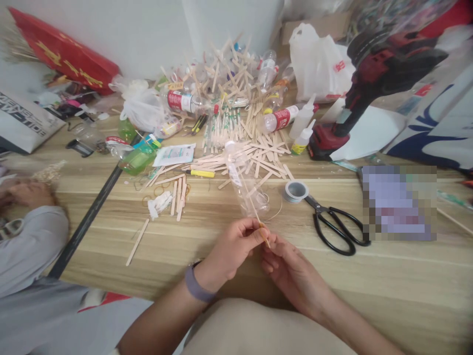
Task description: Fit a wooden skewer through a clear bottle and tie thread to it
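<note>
My left hand [234,249] pinches a thin wooden stick [252,201] near its lower end. Something yellowish, which looks like a rubber band, is around the stick at my fingertips. My right hand [290,268] meets the left there, its fingers closed on the stick's lower end; part of the grip is hidden. Just beyond my hands lies a clear plastic bottle [238,185], and the stick crosses in front of it. To the right are a roll of grey tape [295,191] and black-handled scissors [332,222].
Flat wooden sticks [258,158] and bottles are heaped at the back. A red power tool [325,140] stands at the right, beyond a blurred-out flat object [399,202]. Left are a yellow-handled tool [201,173], a green bottle [138,160] and another person's arm [37,241].
</note>
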{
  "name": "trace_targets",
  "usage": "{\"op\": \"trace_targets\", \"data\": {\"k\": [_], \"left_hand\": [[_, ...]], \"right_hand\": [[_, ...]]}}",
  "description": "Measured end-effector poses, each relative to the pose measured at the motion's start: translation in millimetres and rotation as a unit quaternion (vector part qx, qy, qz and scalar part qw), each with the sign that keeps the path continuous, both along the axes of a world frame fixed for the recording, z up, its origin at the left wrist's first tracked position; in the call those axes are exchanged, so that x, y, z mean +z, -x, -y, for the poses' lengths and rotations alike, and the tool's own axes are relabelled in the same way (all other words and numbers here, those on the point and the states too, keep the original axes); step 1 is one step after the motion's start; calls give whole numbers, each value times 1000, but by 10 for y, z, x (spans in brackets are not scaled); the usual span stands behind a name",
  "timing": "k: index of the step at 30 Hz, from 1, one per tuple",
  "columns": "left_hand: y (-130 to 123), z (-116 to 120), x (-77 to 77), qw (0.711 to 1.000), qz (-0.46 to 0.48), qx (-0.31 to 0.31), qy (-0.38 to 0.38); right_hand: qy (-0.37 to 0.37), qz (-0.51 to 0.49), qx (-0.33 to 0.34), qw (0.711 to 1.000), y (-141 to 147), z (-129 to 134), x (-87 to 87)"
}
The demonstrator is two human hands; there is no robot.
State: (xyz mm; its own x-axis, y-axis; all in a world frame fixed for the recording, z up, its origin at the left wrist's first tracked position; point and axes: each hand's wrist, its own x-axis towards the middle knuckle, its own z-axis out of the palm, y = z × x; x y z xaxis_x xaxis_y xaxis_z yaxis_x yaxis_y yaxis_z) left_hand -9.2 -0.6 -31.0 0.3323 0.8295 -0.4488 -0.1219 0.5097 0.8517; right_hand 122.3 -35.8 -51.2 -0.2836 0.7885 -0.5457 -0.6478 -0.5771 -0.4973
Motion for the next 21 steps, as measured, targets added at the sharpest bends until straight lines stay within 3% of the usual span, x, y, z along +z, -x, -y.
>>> {"op": "trace_targets", "data": {"k": [5, 9, 12, 14, 16, 19, 21], "left_hand": [[-38, 14, -36, 999, -32, 11, -32], [-27, 64, -49, 999, -43, -17, -21], [-5, 105, -49, 1000, -6, -5, 15], [-1, 124, -47, 999, 21, 5, 36], [-10, 138, -42, 998, 32, 11, 45], [-33, 156, -28, 998, 38, 16, 56], [-47, 165, -15, 997, 40, 18, 66]], "right_hand": [[-33, 30, -24, 999, -86, 52, -33], [-16, -34, -35, 999, -144, -28, 9], [-14, -58, 38, 998, -196, -118, 45], [-23, 15, 124, 992, -248, -175, 58], [-46, 147, 209, 966, -316, -233, 74], [-117, 321, 316, 885, -430, -330, 124], [-161, 368, 374, 836, -491, -389, 172]]}}
